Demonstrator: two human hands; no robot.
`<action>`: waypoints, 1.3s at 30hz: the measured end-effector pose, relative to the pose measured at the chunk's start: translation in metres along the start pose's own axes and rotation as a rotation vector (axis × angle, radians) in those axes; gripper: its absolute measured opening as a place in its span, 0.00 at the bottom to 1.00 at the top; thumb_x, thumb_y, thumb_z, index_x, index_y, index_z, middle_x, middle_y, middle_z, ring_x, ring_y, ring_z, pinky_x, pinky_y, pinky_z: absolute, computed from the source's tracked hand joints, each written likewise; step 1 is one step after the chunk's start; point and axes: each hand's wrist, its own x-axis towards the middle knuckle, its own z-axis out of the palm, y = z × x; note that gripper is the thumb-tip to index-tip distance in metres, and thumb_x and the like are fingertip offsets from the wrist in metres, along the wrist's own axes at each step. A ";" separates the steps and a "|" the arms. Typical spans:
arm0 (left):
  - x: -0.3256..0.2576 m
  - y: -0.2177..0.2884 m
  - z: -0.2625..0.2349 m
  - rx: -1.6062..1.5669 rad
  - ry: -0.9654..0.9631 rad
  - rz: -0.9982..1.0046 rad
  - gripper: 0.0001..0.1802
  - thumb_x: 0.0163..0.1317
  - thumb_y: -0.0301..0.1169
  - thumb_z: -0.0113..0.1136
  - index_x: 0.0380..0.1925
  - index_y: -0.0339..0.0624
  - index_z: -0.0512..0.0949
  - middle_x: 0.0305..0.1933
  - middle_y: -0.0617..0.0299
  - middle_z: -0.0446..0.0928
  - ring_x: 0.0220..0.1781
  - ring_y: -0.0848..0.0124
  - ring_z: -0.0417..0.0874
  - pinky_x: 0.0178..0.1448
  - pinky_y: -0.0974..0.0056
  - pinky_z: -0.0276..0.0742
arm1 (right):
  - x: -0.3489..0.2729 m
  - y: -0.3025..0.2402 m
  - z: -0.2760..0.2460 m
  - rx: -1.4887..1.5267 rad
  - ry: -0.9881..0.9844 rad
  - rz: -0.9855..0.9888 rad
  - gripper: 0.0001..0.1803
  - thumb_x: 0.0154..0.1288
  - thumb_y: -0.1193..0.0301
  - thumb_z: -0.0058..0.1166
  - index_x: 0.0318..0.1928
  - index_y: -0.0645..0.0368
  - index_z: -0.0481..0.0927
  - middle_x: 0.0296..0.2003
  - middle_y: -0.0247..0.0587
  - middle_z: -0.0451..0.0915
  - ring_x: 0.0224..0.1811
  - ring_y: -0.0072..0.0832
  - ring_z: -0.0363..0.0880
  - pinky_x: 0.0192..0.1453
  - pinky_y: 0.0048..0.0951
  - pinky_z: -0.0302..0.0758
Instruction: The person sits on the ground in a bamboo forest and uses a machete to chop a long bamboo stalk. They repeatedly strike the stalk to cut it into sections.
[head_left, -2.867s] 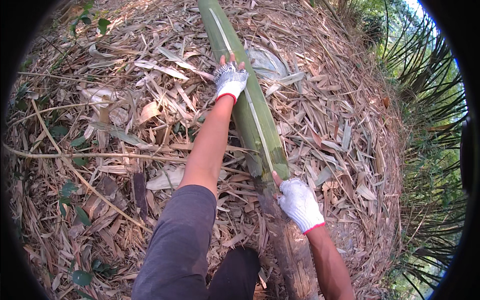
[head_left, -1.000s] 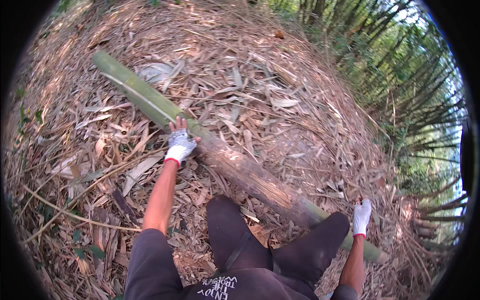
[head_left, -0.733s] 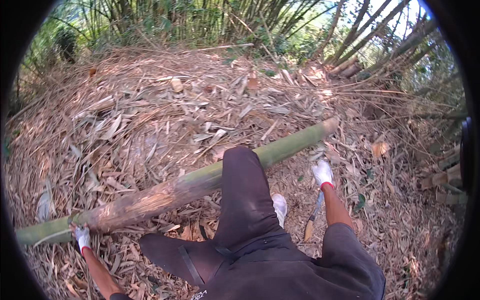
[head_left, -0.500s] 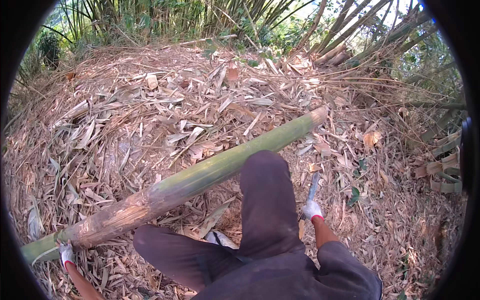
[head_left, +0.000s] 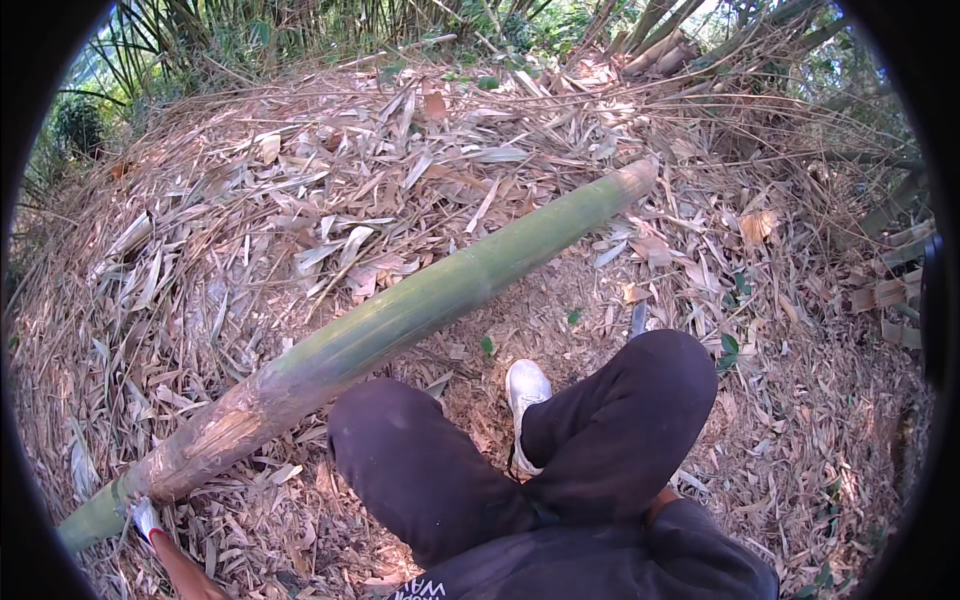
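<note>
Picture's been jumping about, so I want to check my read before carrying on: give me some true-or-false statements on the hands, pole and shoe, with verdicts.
1. The left hand is at the near edge of the bamboo pole. True.
2. The pole stands upright. False: it lies on the leaf litter.
3. A white shoe shows between the knees. True.
4. The right hand is in plain view. False: it is out of sight, apparently behind the right leg.
5. The pole has a brown, scuffed stretch. True.
</note>
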 end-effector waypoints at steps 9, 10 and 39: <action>-0.126 0.073 -0.043 -0.717 0.400 -0.263 0.27 0.68 0.48 0.47 0.41 0.32 0.80 0.44 0.39 0.80 0.48 0.41 0.80 0.48 0.43 0.73 | -0.011 0.058 0.006 0.209 0.094 0.052 0.16 0.64 0.61 0.58 0.40 0.63 0.77 0.32 0.42 0.76 0.34 0.31 0.74 0.38 0.35 0.69; -0.142 0.078 -0.040 -0.731 0.370 -0.226 0.28 0.66 0.50 0.48 0.41 0.31 0.80 0.42 0.37 0.80 0.47 0.40 0.80 0.48 0.42 0.74 | -0.009 0.060 0.007 0.242 0.103 0.050 0.16 0.64 0.61 0.59 0.39 0.63 0.77 0.31 0.42 0.76 0.33 0.31 0.73 0.37 0.34 0.69; -0.322 0.363 -0.309 -0.542 0.459 0.848 0.61 0.35 0.57 0.77 0.68 0.42 0.61 0.70 0.49 0.63 0.74 0.52 0.60 0.78 0.45 0.49 | -0.016 -0.260 0.032 0.335 -0.293 -0.863 0.14 0.59 0.66 0.64 0.37 0.63 0.78 0.26 0.47 0.82 0.29 0.38 0.83 0.35 0.37 0.76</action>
